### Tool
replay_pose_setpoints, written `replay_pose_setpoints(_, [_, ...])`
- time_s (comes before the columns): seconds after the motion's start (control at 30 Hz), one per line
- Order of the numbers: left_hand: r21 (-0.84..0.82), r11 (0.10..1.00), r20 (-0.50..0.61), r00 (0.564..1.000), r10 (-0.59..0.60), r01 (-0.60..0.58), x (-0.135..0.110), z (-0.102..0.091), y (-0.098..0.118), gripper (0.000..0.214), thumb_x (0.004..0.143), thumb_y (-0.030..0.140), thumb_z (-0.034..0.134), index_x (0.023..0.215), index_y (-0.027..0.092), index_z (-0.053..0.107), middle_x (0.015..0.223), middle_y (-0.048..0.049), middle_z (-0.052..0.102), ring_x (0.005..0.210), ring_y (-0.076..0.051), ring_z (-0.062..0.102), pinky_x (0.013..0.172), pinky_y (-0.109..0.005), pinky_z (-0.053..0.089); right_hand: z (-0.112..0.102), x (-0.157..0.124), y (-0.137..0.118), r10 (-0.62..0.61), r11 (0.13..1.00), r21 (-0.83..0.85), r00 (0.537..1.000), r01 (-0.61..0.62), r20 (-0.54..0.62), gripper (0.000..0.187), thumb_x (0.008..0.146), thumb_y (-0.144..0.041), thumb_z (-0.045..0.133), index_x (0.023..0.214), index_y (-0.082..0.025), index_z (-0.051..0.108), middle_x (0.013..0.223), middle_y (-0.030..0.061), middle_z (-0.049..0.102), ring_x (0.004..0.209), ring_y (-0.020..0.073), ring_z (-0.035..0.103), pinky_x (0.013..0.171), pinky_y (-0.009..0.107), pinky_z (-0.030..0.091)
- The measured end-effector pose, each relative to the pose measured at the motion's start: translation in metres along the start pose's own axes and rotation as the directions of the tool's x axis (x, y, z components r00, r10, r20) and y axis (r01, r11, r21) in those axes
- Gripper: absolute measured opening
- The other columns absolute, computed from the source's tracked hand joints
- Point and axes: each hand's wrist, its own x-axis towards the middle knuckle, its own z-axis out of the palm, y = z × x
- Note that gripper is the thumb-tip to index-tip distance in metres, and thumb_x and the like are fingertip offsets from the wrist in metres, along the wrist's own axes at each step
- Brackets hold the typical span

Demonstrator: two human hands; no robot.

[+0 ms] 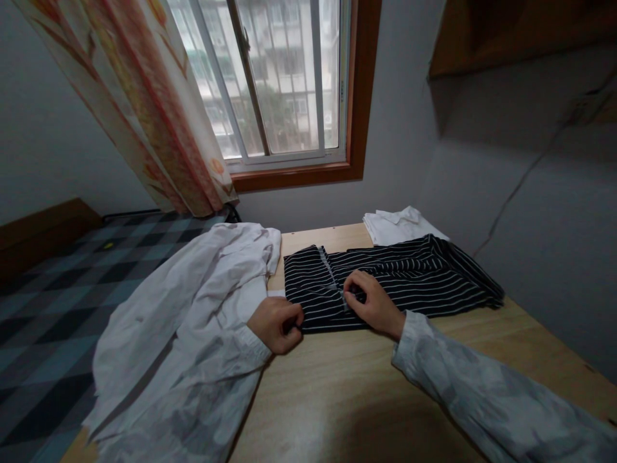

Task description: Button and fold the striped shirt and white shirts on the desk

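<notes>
A black shirt with thin white stripes (414, 276) lies folded flat on the wooden table (337, 399). My left hand (277, 323) is closed, pinching the shirt's near left corner. My right hand (371, 302) rests on the shirt's middle, fingers curled and pinching the fabric by the button placket. Both of my arms wear pale grey sleeves.
A crumpled white shirt (193, 308) drapes over the table's left side and edge. A folded white garment (400, 225) lies at the back by the wall. A bed with a checked cover (72, 276) sits to the left, below a window (279, 83) and a floral curtain (144, 96).
</notes>
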Motion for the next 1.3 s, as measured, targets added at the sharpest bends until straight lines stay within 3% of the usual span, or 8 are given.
replay_pose_setpoints(0.17, [0.003, 1.000, -0.002, 1.000, 0.003, -0.003, 0.002, -0.002, 0.002, 0.015, 0.067, 0.016, 0.058, 0.079, 0.026, 0.058, 0.054, 0.0058, 0.053, 0.051, -0.015, 0.050, 0.055, -0.028, 0.035, 0.007, -0.002, 0.002, -0.027, 0.994, -0.108, 1.000, 0.027, 0.009, 0.021, 0.095, -0.041, 0.080, 0.086, -0.024, 0.070, 0.107, 0.0069, 0.072, 0.105, 0.0266, 0.062, 0.099, 0.045, 0.045])
replay_pose_setpoints(0.47, [0.015, 1.000, 0.012, 1.000, 0.005, -0.006, 0.000, 0.000, 0.001, 0.015, 0.063, 0.018, 0.056, 0.076, 0.026, 0.056, 0.053, 0.0053, 0.051, 0.050, -0.016, 0.049, 0.055, -0.030, 0.035, 0.011, 0.002, 0.005, 0.049, 0.997, 0.059, 0.992, -0.043, -0.115, 0.012, 0.091, -0.022, 0.073, 0.086, -0.024, 0.063, 0.089, 0.0022, 0.070, 0.091, 0.0232, 0.063, 0.089, 0.039, 0.047])
replay_pose_setpoints(0.63, [-0.003, 1.000, -0.010, 1.000, -0.016, 0.016, 0.000, -0.005, 0.002, 0.008, 0.073, 0.020, 0.063, 0.076, 0.025, 0.057, 0.055, 0.0044, 0.051, 0.052, -0.016, 0.051, 0.055, -0.030, 0.039, 0.011, 0.001, 0.003, 0.124, 0.992, 0.030, 0.992, -0.123, -0.035, 0.022, 0.087, -0.015, 0.072, 0.104, -0.024, 0.063, 0.067, -0.0062, 0.060, 0.069, 0.0199, 0.059, 0.086, 0.039, 0.050])
replay_pose_setpoints(0.8, [0.106, 0.985, -0.203, 0.973, -0.113, 0.137, 0.009, -0.007, -0.003, 0.015, 0.095, 0.029, 0.068, 0.107, 0.021, 0.071, 0.113, -0.0125, 0.076, 0.106, -0.027, 0.072, 0.096, -0.043, 0.058, 0.007, -0.003, -0.005, -0.108, 0.981, -0.159, 0.994, 0.108, 0.008, 0.036, 0.092, -0.018, 0.071, 0.127, -0.027, 0.069, 0.134, 0.0112, 0.071, 0.127, 0.0321, 0.063, 0.112, 0.053, 0.046])
replay_pose_setpoints(0.93, [0.090, 0.991, -0.044, 0.995, -0.091, 0.095, 0.011, -0.004, -0.008, 0.063, 0.081, 0.053, 0.086, 0.133, 0.021, 0.068, 0.137, -0.0174, 0.072, 0.127, -0.036, 0.068, 0.112, -0.055, 0.054, 0.007, -0.007, -0.010, -0.161, 0.968, -0.155, 0.964, 0.196, 0.211, 0.048, 0.097, -0.029, 0.072, 0.145, -0.029, 0.064, 0.154, 0.0109, 0.062, 0.140, 0.0313, 0.057, 0.121, 0.055, 0.043])
replay_pose_setpoints(1.03, [0.052, 0.998, 0.037, 0.999, -0.020, 0.018, 0.009, -0.002, -0.009, 0.064, 0.076, 0.054, 0.089, 0.128, 0.021, 0.071, 0.134, -0.0160, 0.075, 0.125, -0.036, 0.071, 0.115, -0.058, 0.053, 0.008, -0.009, -0.011, -0.130, 0.975, -0.149, 0.970, 0.162, 0.204, 0.054, 0.097, -0.033, 0.074, 0.148, -0.026, 0.060, 0.149, 0.0125, 0.064, 0.137, 0.0300, 0.060, 0.117, 0.049, 0.048])
replay_pose_setpoints(1.13, [0.041, 0.998, 0.031, 0.999, 0.043, -0.044, 0.009, -0.001, -0.009, 0.035, 0.087, 0.034, 0.079, 0.120, 0.024, 0.076, 0.129, -0.0122, 0.078, 0.119, -0.031, 0.075, 0.114, -0.055, 0.055, 0.009, -0.008, -0.011, -0.038, 0.974, -0.220, 0.997, 0.053, 0.070, 0.044, 0.098, -0.039, 0.074, 0.137, -0.020, 0.065, 0.128, 0.0140, 0.070, 0.119, 0.0296, 0.065, 0.105, 0.046, 0.052])
replay_pose_setpoints(1.3, [-0.017, 0.996, 0.013, 0.996, 0.088, -0.088, 0.009, -0.005, -0.004, 0.027, 0.098, 0.021, 0.062, 0.114, 0.025, 0.082, 0.115, -0.0105, 0.083, 0.105, -0.024, 0.080, 0.097, -0.040, 0.065, 0.009, -0.005, -0.004, 0.137, 0.983, -0.133, 0.988, -0.126, 0.076, 0.022, 0.098, -0.041, 0.073, 0.108, -0.022, 0.074, 0.087, 0.0024, 0.071, 0.082, 0.0210, 0.063, 0.081, 0.035, 0.049])
